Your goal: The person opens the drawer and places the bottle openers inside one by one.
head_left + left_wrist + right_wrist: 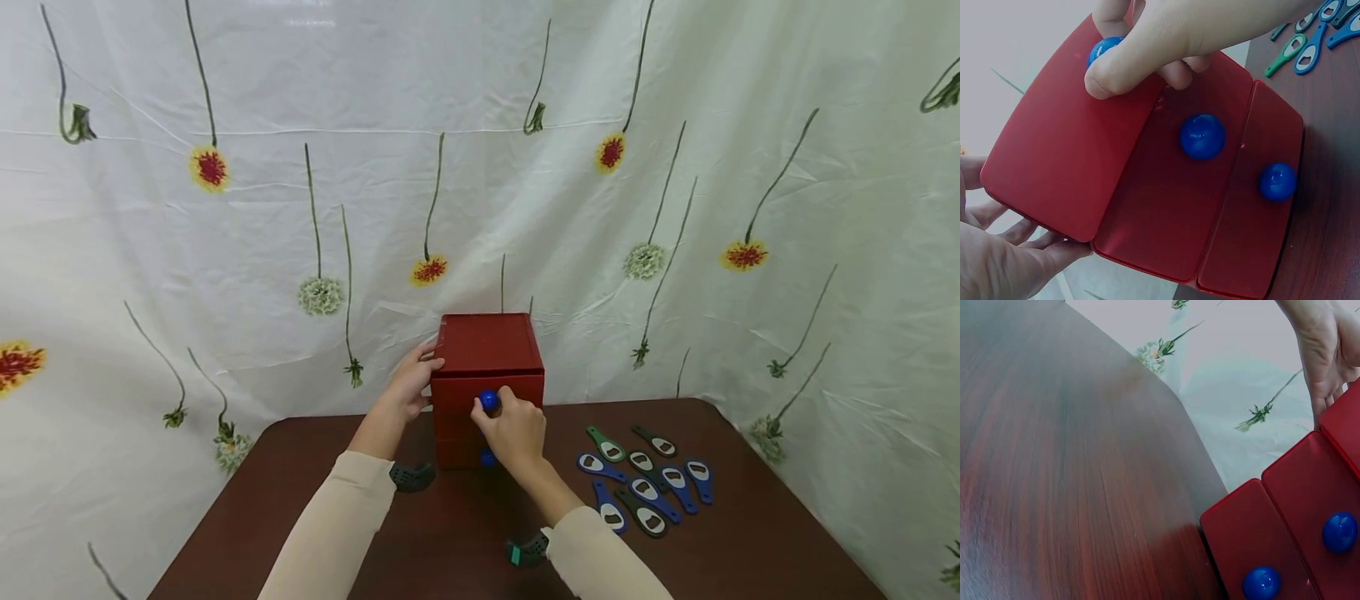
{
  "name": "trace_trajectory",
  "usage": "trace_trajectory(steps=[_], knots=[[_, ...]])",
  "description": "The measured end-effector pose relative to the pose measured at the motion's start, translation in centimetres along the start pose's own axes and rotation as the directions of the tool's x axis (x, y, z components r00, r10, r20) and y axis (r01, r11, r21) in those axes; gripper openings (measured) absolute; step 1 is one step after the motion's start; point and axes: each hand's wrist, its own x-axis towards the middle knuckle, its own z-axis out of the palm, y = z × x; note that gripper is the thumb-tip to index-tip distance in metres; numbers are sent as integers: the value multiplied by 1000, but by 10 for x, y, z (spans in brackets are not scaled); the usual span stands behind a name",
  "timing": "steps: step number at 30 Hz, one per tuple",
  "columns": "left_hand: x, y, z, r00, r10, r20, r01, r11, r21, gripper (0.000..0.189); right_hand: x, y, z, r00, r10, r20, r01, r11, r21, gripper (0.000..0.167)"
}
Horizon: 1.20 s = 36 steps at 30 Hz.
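Head view forward-down, wrist views close, red drawers (1160,194) shared

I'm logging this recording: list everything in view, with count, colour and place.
Glossy three-drawer box: one, red, on the table
Round shiny knobs: three, blue, one per drawer front
Flat bottle openers: nine visible, five blue and four green, right of the box
Wood-grained table: one, dark brown, under the box
Flower-printed cloth: one backdrop, white, behind the table
Perforated wrist devices: two, dark, near the wrists
Long sleeves: two, cream, on the forearms
Left hand: one, bare, against the box's left side
Right hand: one, bare, pinching the top knob
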Motion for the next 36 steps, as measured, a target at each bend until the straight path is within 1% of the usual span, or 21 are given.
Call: trace_trajectory(steps=[6,12,14,20,24,28,36], knots=[[1,1,6,1000,12,-22,-11,1000,18,53,-3,-4,-8,999,32,-41,-30,998,60,36],[-1,3,3,999,12,-38,-12,1000,23,52,-7,-10,-8,998,44,-37,-40,993,108,34],[-1,3,2,999,8,-37,-7,1000,22,52,-9,-11,-8,998,54,-45,-49,992,120,34],[-2,6,4,999,18,-33,-18,1000,19,52,-9,-14,-8,995,68,-77,-56,987,152,33],[-3,7,3,999,17,-38,-16,1000,10,52,-9,-16,-8,995,70,-76,-57,985,164,33],[-3,5,3,999,22,-46,-22,1000,6,52,-11,-18,-9,994,81,-68,-67,981,181,34],[-5,-1,4,997,7,-78,-4,999,39,52,-18,-21,-14,993,114,-41,-104,974,201,32]])
